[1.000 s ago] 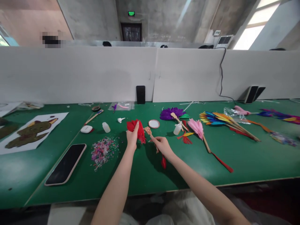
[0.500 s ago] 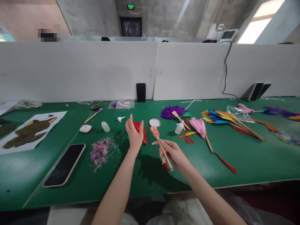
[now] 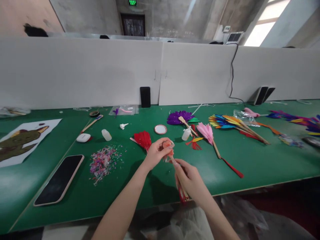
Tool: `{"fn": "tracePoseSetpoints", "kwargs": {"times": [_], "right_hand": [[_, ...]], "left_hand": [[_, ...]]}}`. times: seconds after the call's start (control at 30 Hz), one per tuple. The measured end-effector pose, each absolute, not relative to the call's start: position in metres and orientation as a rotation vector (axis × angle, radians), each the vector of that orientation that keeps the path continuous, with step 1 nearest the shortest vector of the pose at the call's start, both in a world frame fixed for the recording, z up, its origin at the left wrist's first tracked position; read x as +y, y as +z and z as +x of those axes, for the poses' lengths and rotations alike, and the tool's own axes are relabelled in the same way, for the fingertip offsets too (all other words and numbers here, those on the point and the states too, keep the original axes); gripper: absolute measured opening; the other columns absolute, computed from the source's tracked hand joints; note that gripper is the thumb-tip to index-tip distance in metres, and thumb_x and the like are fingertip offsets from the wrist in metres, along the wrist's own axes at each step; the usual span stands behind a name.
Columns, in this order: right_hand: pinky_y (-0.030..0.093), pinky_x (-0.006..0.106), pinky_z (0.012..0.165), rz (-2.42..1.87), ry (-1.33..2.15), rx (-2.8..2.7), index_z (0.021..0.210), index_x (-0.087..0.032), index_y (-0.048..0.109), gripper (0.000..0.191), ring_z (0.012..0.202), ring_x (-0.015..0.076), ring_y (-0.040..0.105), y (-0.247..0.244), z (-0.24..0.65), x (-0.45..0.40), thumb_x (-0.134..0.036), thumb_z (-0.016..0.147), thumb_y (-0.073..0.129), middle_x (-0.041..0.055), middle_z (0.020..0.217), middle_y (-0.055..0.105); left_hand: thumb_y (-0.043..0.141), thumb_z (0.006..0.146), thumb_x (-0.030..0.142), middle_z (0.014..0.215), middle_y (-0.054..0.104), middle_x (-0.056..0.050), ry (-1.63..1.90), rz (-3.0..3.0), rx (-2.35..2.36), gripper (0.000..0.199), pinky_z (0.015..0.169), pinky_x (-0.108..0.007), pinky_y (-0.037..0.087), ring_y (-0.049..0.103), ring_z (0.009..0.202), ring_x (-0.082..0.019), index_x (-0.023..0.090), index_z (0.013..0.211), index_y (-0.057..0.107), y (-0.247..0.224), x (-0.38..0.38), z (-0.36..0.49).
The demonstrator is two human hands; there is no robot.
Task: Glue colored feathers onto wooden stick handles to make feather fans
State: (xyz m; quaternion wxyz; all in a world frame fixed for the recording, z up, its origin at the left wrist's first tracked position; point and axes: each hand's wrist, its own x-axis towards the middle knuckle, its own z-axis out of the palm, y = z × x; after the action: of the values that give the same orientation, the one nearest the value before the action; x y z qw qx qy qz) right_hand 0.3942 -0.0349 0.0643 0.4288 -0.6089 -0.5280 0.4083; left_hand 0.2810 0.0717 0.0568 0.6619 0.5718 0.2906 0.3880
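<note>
Between my hands is a wooden fan handle (image 3: 174,162) with an orange, coated upper end and a red tassel (image 3: 182,196) at its lower end. My left hand (image 3: 158,152) closes its thumb and fingers round the orange end, partly covering it. Lower down, my right hand (image 3: 189,176) grips the stick, held tilted above the table. A red pleated fan piece (image 3: 143,139) lies just beyond my left hand. Past my hands are a small white round lid or dish with a red rim (image 3: 160,129) and a small white bottle (image 3: 186,134).
Colourful bits (image 3: 103,163) lie in a heap at left, beside a phone (image 3: 59,180). A second bottle (image 3: 106,135) and a nozzle cap (image 3: 123,126) stand farther back. Purple (image 3: 178,117), pink (image 3: 205,132) and multicoloured feather-like fans (image 3: 230,122) lie at right. A white partition (image 3: 100,73) closes the back.
My left hand has left the red fan piece and moved right onto the orange end of the handle. My right hand has shifted slightly lower with the stick. The view has turned a little right.
</note>
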Motion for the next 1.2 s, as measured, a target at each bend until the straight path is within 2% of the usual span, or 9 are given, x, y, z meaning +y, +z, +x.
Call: {"fn": "tracePoseSetpoints", "kwargs": {"times": [0.3, 0.37, 0.5, 0.77, 0.9, 1.0, 1.07, 1.13, 1.2], "right_hand": [[0.036, 0.019, 0.035, -1.355, 1.211, -1.172, 0.106, -0.012, 0.056, 0.041, 0.033, 0.0086, 0.041, 0.043, 0.386, -0.028, -0.046, 0.088, 0.043, -0.0084, 0.043, 0.043], [0.036, 0.019, 0.035, -1.327, 1.213, -1.130, 0.104, -0.011, 0.057, 0.041, 0.032, 0.0083, 0.039, 0.041, 0.385, -0.030, -0.046, 0.088, 0.044, -0.0091, 0.042, 0.041], [0.035, 0.019, 0.036, -1.380, 1.094, -1.159, 0.102, -0.011, 0.058, 0.039, 0.034, 0.0085, 0.039, 0.037, 0.385, -0.031, -0.044, 0.089, 0.042, -0.0077, 0.042, 0.043], [0.036, 0.019, 0.038, -1.406, 1.033, -1.159, 0.100, -0.013, 0.057, 0.038, 0.036, 0.0090, 0.042, 0.028, 0.382, -0.035, -0.046, 0.090, 0.041, -0.0067, 0.044, 0.044], [0.034, 0.018, 0.031, -1.342, 1.284, -1.015, 0.097, -0.015, 0.054, 0.043, 0.029, 0.0083, 0.041, 0.029, 0.376, -0.046, -0.054, 0.087, 0.041, -0.0087, 0.041, 0.044], [0.037, 0.019, 0.031, -1.274, 1.545, -0.972, 0.097, -0.016, 0.051, 0.046, 0.028, 0.0103, 0.046, 0.030, 0.372, -0.062, -0.059, 0.085, 0.039, -0.0074, 0.040, 0.050], [0.036, 0.018, 0.031, -1.286, 1.615, -0.979, 0.095, -0.017, 0.051, 0.045, 0.027, 0.0097, 0.044, 0.032, 0.372, -0.073, -0.059, 0.085, 0.038, -0.0075, 0.038, 0.050], [0.037, 0.018, 0.033, -1.328, 1.640, -1.063, 0.090, -0.018, 0.053, 0.044, 0.029, 0.0091, 0.043, 0.034, 0.378, -0.081, -0.058, 0.087, 0.036, -0.0065, 0.038, 0.050], [0.040, 0.019, 0.039, -1.346, 1.671, -1.262, 0.083, -0.018, 0.057, 0.043, 0.036, 0.0103, 0.049, 0.038, 0.391, -0.083, -0.055, 0.088, 0.036, -0.0026, 0.045, 0.057]], "left_hand": [[0.056, 0.080, 0.043, 0.062, 0.054, 0.002, 0.963, 1.288, 0.792, 0.035, 0.038, -0.019, 0.033, 0.042, 0.042, -0.006, 0.014, 0.099, 0.061, 0.045, 0.084, 0.282], [0.063, 0.075, 0.040, 0.065, 0.052, 0.003, 0.922, 1.315, 0.743, 0.038, 0.042, -0.019, 0.035, 0.043, 0.047, -0.006, 0.016, 0.105, 0.059, 0.049, 0.083, 0.281], [0.075, 0.065, 0.029, 0.066, 0.044, 0.007, 0.780, 1.353, 0.594, 0.060, 0.051, -0.018, 0.040, 0.045, 0.056, -0.007, 0.022, 0.117, 0.045, 0.053, 0.079, 0.279], [0.068, 0.073, 0.030, 0.066, 0.044, 0.006, 0.786, 1.320, 0.580, 0.052, 0.048, -0.019, 0.039, 0.047, 0.052, -0.007, 0.023, 0.117, 0.042, 0.048, 0.076, 0.283], [0.067, 0.074, 0.031, 0.065, 0.048, 0.006, 0.830, 1.274, 0.568, 0.051, 0.044, -0.020, 0.041, 0.054, 0.051, -0.010, 0.023, 0.118, 0.041, 0.045, 0.080, 0.281], [0.066, 0.075, 0.031, 0.062, 0.050, 0.005, 0.892, 1.215, 0.563, 0.050, 0.041, -0.021, 0.041, 0.055, 0.049, -0.011, 0.023, 0.117, 0.041, 0.044, 0.085, 0.278], [0.065, 0.076, 0.032, 0.060, 0.050, 0.006, 0.901, 1.183, 0.563, 0.049, 0.041, -0.021, 0.042, 0.054, 0.048, -0.011, 0.024, 0.117, 0.040, 0.045, 0.086, 0.277], [0.064, 0.076, 0.032, 0.060, 0.049, 0.006, 0.910, 1.164, 0.566, 0.048, 0.044, -0.022, 0.043, 0.054, 0.049, -0.011, 0.025, 0.118, 0.040, 0.047, 0.086, 0.277], [0.065, 0.075, 0.032, 0.064, 0.049, 0.005, 0.913, 1.182, 0.578, 0.051, 0.047, -0.022, 0.044, 0.055, 0.052, -0.011, 0.025, 0.119, 0.040, 0.048, 0.085, 0.277]]}}
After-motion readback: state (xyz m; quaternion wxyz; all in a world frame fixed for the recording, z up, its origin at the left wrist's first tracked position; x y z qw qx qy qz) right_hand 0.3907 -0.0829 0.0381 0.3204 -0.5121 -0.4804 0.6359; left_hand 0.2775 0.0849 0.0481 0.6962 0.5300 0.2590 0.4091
